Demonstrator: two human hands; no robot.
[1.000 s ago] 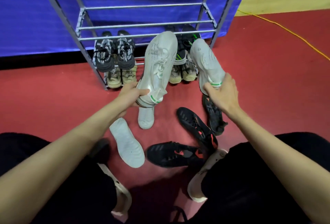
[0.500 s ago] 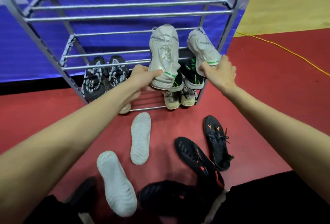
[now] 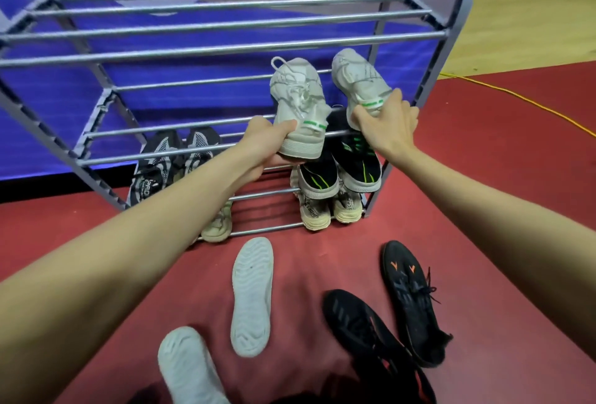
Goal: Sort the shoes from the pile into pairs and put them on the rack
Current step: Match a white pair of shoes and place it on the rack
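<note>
Head view: two white sneakers with green heel tabs are held up in front of the metal shoe rack [image 3: 429, 58], toes pointing up and away. The left white sneaker [image 3: 298, 107] is gripped at its heel by the left hand [image 3: 264, 142], fingers curled under the sole and thumb clamped on the side. The right white sneaker [image 3: 359, 84] is held at its heel by the right hand [image 3: 388, 123], fingers wrapped over the collar. Both shoes are raised at the level of the third shelf's bars, on the right half of the rack, just beside the right upright.

Below them, a black pair with green stripes [image 3: 338, 165] is seen on the second shelf, and a beige pair [image 3: 329, 210] on the bottom shelf. A black-and-white patterned pair [image 3: 171, 161] occupies the left of the second shelf; a cream shoe [image 3: 219, 223] is partly hidden behind the left forearm.

On the red floor [image 3: 500, 178], two white shoes lie sole-up [image 3: 251, 294] and [image 3: 188, 368], apart from each other. Two black shoes with orange marks [image 3: 409, 300] and [image 3: 364, 329] lie close together to the right. A yellow cable [image 3: 516, 95] runs along the floor beyond the rack's right side.
</note>
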